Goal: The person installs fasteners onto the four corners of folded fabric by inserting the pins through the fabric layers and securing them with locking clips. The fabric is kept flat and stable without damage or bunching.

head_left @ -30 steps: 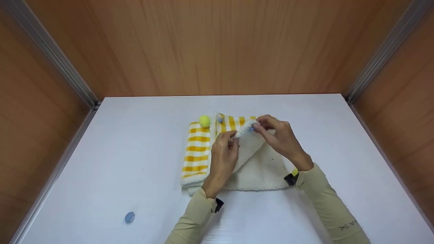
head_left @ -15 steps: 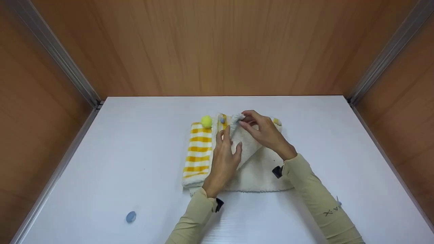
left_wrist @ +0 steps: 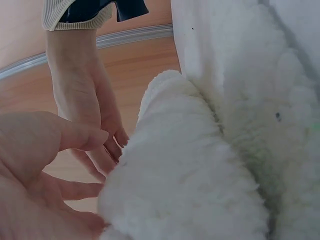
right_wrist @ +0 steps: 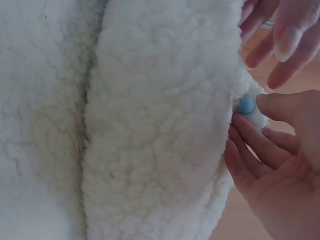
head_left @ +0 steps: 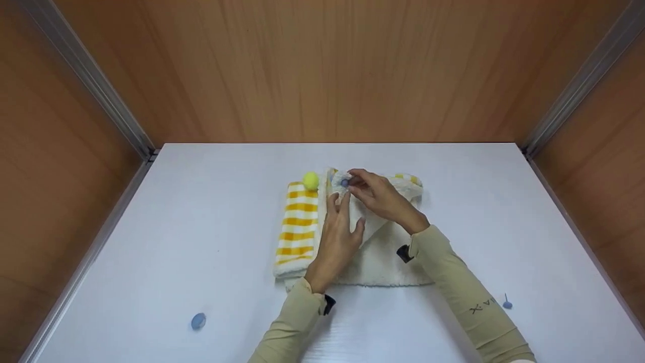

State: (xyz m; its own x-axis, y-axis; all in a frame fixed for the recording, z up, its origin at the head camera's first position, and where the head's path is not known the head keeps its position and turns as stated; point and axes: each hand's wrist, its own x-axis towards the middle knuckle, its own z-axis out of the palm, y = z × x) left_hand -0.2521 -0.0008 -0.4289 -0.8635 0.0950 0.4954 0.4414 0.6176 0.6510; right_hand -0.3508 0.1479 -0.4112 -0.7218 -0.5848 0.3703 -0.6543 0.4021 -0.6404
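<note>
In front of you is a white tabletop (head_left: pixel 227 217). On it you have a folded, fleece-backed cloth (head_left: pixel 378 244) with yellow-and-white checks, its fleece partly facing up. Left of the cloth and nearer you lies a blue disc (head_left: pixel 198 321); right of the cloth, also nearer you, lies a blue-headed pin (head_left: pixel 507 305).

"What's hidden?"
"Your left hand (head_left: pixel 336 244) and right hand (head_left: pixel 379 197) cover part of the yellow-and-white checked, fleece-backed cloth (head_left: pixel 298 222)."
"Cut off?"
"Your beige left sleeve (head_left: pixel 286 322), at the bottom; the cloth's dark speck (left_wrist: pixel 278 117) is too small to identify."
</note>
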